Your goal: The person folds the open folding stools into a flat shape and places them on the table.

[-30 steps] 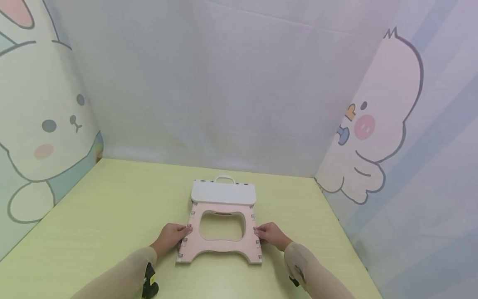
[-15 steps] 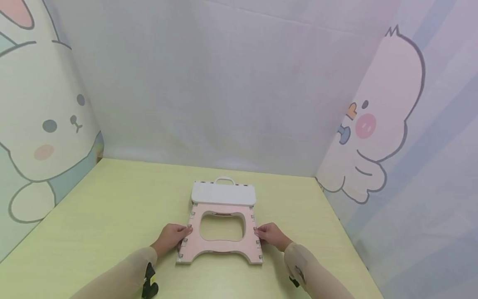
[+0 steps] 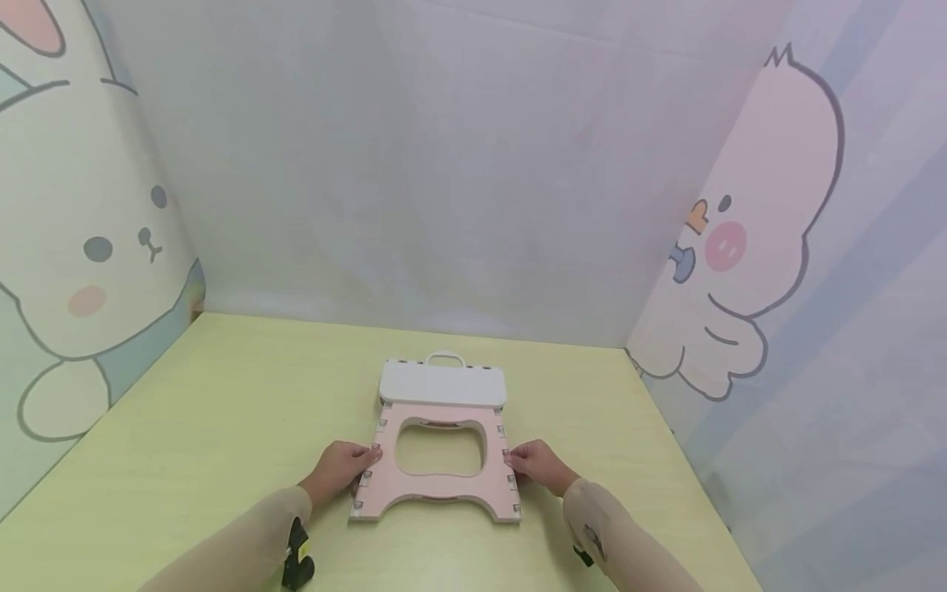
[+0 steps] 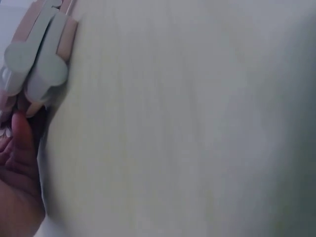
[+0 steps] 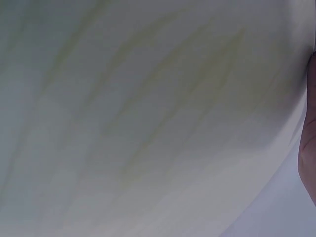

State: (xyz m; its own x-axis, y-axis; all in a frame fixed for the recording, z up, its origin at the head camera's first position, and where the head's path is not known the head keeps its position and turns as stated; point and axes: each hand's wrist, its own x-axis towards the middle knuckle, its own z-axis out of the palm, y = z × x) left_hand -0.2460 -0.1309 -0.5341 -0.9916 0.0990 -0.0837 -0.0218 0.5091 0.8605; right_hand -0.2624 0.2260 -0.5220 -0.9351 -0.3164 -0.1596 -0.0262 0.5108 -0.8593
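Observation:
A folding step stool [image 3: 444, 487] with pink legs and a white top lies folded on the table, its white carry handle [image 3: 445, 354] toward the back. My left hand [image 3: 336, 473] grips the stool's left edge, thumb on the upper face and fingers underneath, mostly hidden. On the opposite edge my right hand [image 3: 542, 466] pinches the side in a similar way. The left wrist view catches the stool's rounded grey-white hinge ends [image 4: 47, 74] just above the left hand [image 4: 19, 173]. Only a sliver of the right hand [image 5: 309, 133] appears at the right wrist view's border.
The pale yellow table [image 3: 244, 386] extends around the stool on all sides. A plain grey-white curtain [image 3: 414, 164] hangs along the back. Printed side panels show a rabbit [image 3: 81, 197] at left and a chick [image 3: 769, 197] at right.

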